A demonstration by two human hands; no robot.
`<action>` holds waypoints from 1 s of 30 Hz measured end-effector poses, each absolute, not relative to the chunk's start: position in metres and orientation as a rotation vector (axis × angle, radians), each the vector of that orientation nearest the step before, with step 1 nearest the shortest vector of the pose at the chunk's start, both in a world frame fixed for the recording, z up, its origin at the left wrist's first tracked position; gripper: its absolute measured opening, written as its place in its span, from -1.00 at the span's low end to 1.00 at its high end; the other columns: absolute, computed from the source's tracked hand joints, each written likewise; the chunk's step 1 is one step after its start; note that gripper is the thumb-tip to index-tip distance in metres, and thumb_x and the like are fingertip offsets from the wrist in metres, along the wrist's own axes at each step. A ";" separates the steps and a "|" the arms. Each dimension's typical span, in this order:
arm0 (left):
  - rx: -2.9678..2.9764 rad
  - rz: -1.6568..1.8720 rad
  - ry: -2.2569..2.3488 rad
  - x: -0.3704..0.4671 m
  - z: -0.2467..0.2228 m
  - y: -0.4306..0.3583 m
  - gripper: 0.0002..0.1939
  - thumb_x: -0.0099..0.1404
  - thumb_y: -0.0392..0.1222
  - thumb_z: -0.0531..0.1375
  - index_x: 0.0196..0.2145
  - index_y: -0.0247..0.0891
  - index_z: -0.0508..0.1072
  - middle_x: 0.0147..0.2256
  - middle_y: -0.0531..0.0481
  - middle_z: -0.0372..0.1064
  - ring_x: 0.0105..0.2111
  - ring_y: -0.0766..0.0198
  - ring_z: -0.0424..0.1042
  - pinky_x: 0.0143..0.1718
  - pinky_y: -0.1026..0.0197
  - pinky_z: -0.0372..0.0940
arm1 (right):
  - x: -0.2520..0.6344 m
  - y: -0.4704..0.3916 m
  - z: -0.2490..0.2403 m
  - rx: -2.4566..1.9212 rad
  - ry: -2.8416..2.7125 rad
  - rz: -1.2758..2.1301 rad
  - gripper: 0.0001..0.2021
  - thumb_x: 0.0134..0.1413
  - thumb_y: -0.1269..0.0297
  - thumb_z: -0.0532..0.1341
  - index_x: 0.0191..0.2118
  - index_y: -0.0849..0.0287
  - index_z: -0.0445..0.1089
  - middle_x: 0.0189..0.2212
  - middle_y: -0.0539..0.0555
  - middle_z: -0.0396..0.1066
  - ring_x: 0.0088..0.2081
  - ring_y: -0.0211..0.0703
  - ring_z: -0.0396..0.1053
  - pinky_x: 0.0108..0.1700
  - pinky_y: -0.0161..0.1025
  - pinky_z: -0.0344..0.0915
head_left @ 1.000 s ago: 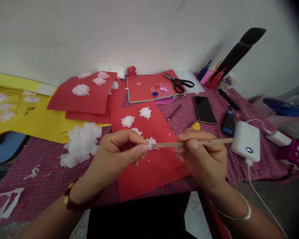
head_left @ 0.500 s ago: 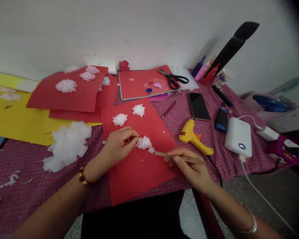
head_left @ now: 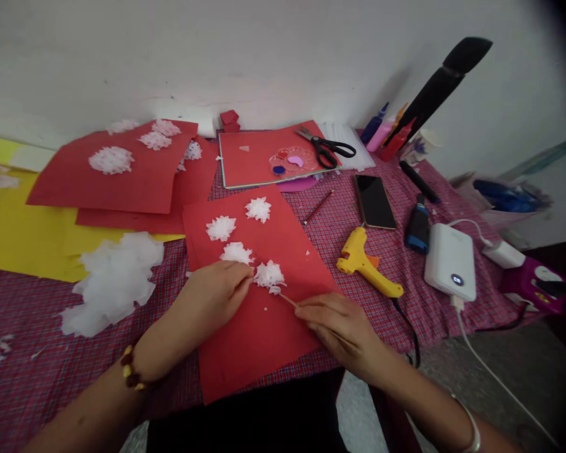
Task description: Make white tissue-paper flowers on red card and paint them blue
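A red sheet (head_left: pixel 259 343) lies in front of me with several ruffled white paper tufts on it. My right hand (head_left: pixel 337 324) pinches a thin stick (head_left: pixel 288 301); its tip meets a small white piece (head_left: pixel 274 290) at the lower edge of the right-hand tuft (head_left: pixel 268 274). Just left of that tuft, my left hand (head_left: pixel 222 286) has its thumb and fingertips together, and what they hold, if anything, is hidden. Another tuft (head_left: pixel 236 253) shows just above my left fingers.
White tissue pieces (head_left: pixel 116 283) lie at left, below red sheets with tufts (head_left: pixel 110 160). A yellow glue gun (head_left: pixel 365 264), phone (head_left: pixel 375 201), white power bank (head_left: pixel 450 261) and pencil (head_left: pixel 319 207) lie at right. Black scissors (head_left: pixel 327 151) rest on a red-topped stack at the back.
The stick and small white piece have moved left, up against the tuft. My left hand has shifted left and down, uncovering the tuft above it. The view has moved slightly.
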State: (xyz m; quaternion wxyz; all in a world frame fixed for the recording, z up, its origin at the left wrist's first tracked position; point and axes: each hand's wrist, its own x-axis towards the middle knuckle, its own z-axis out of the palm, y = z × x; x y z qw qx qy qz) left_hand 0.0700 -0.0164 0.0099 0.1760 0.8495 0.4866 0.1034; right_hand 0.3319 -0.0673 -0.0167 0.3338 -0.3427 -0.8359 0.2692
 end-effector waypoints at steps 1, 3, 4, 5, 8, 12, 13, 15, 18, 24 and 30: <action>2.421 0.225 1.381 0.070 0.012 -0.017 -0.78 0.36 -0.26 0.00 -0.27 -0.27 0.45 -0.29 -0.11 0.48 -0.29 0.14 0.45 -0.28 0.15 0.26 | 0.331 -0.067 -0.017 -0.890 -2.205 0.671 -0.74 0.27 0.46 0.10 0.02 0.10 0.34 -0.16 0.11 0.50 -0.18 -0.16 0.45 -0.20 -0.18 0.38; 2.447 0.129 1.378 0.071 0.015 -0.019 -0.76 0.36 -0.27 -0.02 -0.26 -0.27 0.45 -0.31 -0.11 0.46 -0.30 0.12 0.45 -0.30 0.15 0.26 | 0.330 -0.068 -0.017 -0.886 -2.253 0.619 -0.73 0.28 0.45 0.08 0.05 0.10 0.32 -0.16 0.11 0.51 -0.18 -0.15 0.45 -0.21 -0.16 0.37; 2.460 0.099 1.371 0.071 0.016 -0.019 -0.76 0.36 -0.27 -0.02 -0.27 -0.27 0.44 -0.32 -0.10 0.46 -0.31 0.13 0.45 -0.31 0.16 0.26 | 0.329 -0.068 -0.017 -0.890 -2.276 0.596 -0.73 0.29 0.45 0.07 0.05 0.09 0.31 -0.15 0.12 0.51 -0.19 -0.14 0.45 -0.21 -0.16 0.37; 2.475 0.083 1.364 0.071 0.017 -0.019 -0.77 0.35 -0.28 -0.02 -0.29 -0.26 0.43 -0.34 -0.09 0.45 -0.32 0.14 0.44 -0.33 0.17 0.25 | 0.329 -0.068 -0.017 -0.898 -2.297 0.578 -0.72 0.29 0.45 0.07 0.05 0.10 0.30 -0.15 0.12 0.51 -0.19 -0.13 0.45 -0.21 -0.15 0.36; 2.527 0.082 1.352 0.071 0.016 -0.019 -0.78 0.34 -0.28 -0.02 -0.38 -0.26 0.39 -0.38 -0.07 0.43 -0.37 0.18 0.42 -0.38 0.21 0.22 | 0.328 -0.068 -0.015 -0.925 -2.326 0.547 -0.74 0.29 0.46 0.06 0.03 0.12 0.31 -0.14 0.13 0.51 -0.22 -0.11 0.44 -0.22 -0.14 0.35; 2.563 0.111 1.349 0.071 0.014 -0.020 -0.78 0.34 -0.29 -0.03 -0.39 -0.26 0.37 -0.38 -0.06 0.42 -0.37 0.19 0.41 -0.39 0.21 0.22 | 0.325 -0.068 -0.011 -0.910 -2.377 0.466 -0.75 0.30 0.45 0.02 0.02 0.17 0.32 -0.15 0.16 0.52 -0.24 -0.09 0.44 -0.26 -0.14 0.33; 2.570 0.119 1.350 0.072 0.014 -0.020 -0.78 0.34 -0.30 -0.03 -0.38 -0.26 0.38 -0.37 -0.07 0.43 -0.36 0.18 0.42 -0.38 0.21 0.23 | 0.324 -0.068 -0.010 -0.898 -2.399 0.433 -0.74 0.30 0.44 0.01 0.02 0.17 0.33 -0.15 0.17 0.52 -0.24 -0.08 0.43 -0.26 -0.13 0.33; 2.589 0.119 1.363 0.074 0.015 -0.021 -0.77 0.33 -0.31 -0.03 -0.37 -0.27 0.39 -0.36 -0.08 0.43 -0.35 0.18 0.42 -0.36 0.20 0.25 | 0.324 -0.069 -0.010 -0.875 -2.435 0.387 -0.72 0.30 0.44 -0.01 0.01 0.18 0.35 -0.15 0.19 0.51 -0.23 -0.06 0.43 -0.26 -0.11 0.32; 2.616 0.083 1.387 0.076 0.015 -0.023 -0.77 0.33 -0.33 -0.03 -0.38 -0.27 0.39 -0.37 -0.09 0.42 -0.36 0.17 0.41 -0.37 0.20 0.26 | 0.326 -0.070 -0.012 -0.879 -2.361 0.449 -0.75 0.29 0.43 0.04 -0.02 0.14 0.37 -0.16 0.16 0.50 -0.21 -0.08 0.42 -0.24 -0.12 0.34; 2.597 0.147 1.395 0.077 0.015 -0.023 -0.76 0.32 -0.34 -0.03 -0.40 -0.27 0.40 -0.41 -0.07 0.39 -0.40 0.21 0.38 -0.40 0.23 0.24 | 0.333 -0.073 -0.016 -0.923 -2.017 0.859 -0.73 0.25 0.46 0.08 0.01 0.11 0.36 -0.21 0.11 0.47 -0.19 -0.16 0.43 -0.19 -0.17 0.39; 2.574 0.130 1.381 0.073 0.013 -0.021 -0.77 0.33 -0.32 -0.01 -0.33 -0.28 0.43 -0.33 -0.10 0.43 -0.32 0.19 0.41 -0.32 0.20 0.30 | 0.336 -0.076 -0.013 -1.009 -1.898 0.806 -0.76 0.25 0.45 0.07 -0.07 0.11 0.40 -0.30 0.08 0.50 -0.25 -0.16 0.46 -0.21 -0.19 0.40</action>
